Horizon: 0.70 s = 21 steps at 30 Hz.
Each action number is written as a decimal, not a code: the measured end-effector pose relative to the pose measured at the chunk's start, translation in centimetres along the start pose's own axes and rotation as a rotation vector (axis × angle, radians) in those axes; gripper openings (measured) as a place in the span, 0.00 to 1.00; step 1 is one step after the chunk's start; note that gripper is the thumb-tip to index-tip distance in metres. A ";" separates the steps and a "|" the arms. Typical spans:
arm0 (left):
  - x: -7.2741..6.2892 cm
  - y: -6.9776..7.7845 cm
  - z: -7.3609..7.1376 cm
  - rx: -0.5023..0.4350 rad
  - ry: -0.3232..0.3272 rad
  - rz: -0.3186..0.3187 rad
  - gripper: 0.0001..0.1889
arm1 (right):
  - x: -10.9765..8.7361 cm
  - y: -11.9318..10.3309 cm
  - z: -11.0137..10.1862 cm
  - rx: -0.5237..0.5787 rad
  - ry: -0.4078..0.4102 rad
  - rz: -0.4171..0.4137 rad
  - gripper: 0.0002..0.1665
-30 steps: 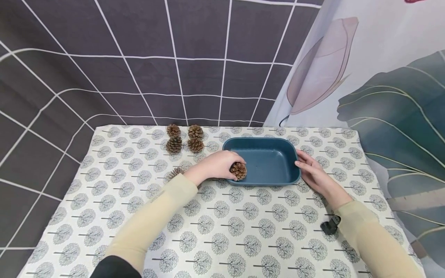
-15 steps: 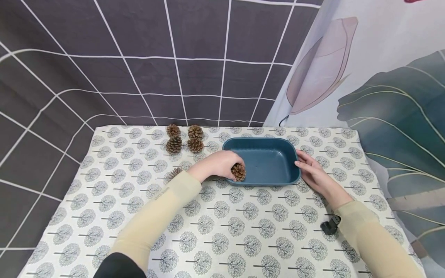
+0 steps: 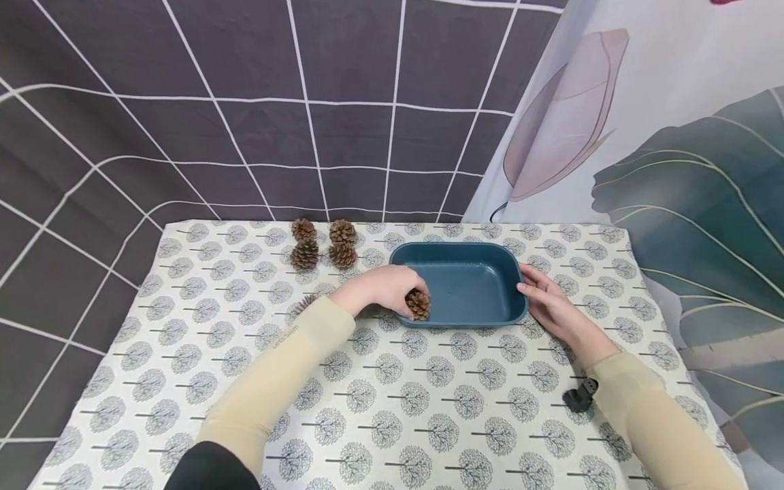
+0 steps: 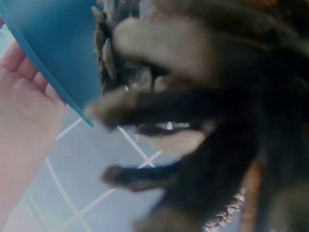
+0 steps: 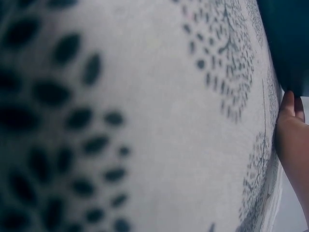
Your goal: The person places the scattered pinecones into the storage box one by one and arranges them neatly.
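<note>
My left hand (image 3: 387, 287) reaches over the left end of a dark blue rectangular basin (image 3: 474, 318) and grips a brown pinecone (image 3: 418, 305) at the basin's front left corner, just inside the rim. At the basin's right end, my right hand (image 3: 554, 306) rests against the outer wall, its fingers fairly straight and the thumb tip at the rim. The right wrist view has those fingers (image 5: 288, 104) at the basin's lower edge. Behind my left wrist, another pinecone (image 3: 306, 303) lies partly hidden by the sleeve. Large blurred pinecone scales (image 4: 212, 145) fill much of the left wrist view.
Several pinecones (image 3: 304, 255) stand grouped at the back left of the table (image 3: 392, 408), which has a tree-print cloth. A dark gridded curtain (image 3: 245, 129) hangs behind, and a pale leaf-patterned one (image 3: 692, 204) on the right. A small black device (image 3: 580, 396) sits by my right wrist.
My left forearm has shifted slightly to the right, with the hand and the gripped pinecone staying at the basin's front left corner. The right hand and the basin hold their places.
</note>
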<state>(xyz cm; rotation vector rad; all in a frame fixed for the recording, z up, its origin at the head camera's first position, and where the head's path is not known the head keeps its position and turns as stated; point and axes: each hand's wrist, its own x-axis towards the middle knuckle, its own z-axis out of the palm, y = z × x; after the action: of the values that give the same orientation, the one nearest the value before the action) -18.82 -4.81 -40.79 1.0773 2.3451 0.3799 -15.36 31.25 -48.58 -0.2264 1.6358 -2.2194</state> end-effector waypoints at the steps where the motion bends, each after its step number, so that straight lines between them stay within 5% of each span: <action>1: 0.0 0.0 0.0 -0.014 -0.002 -0.001 0.28 | 0.0 0.0 0.0 0.000 -0.002 -0.001 0.25; 12: -0.3 -0.1 -0.5 -0.042 0.033 0.023 0.30 | 0.0 0.1 -0.2 -0.002 -0.008 -0.001 0.26; 21: -2.1 -0.4 -1.8 -0.027 0.125 0.045 0.29 | 0.0 0.1 -0.2 0.011 -0.003 0.003 0.25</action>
<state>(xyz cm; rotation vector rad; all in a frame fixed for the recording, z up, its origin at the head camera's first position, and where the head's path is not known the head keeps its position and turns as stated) -18.92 -6.76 -38.80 1.1248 2.4206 0.5074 -15.45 31.40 -48.75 -0.2243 1.6214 -2.2245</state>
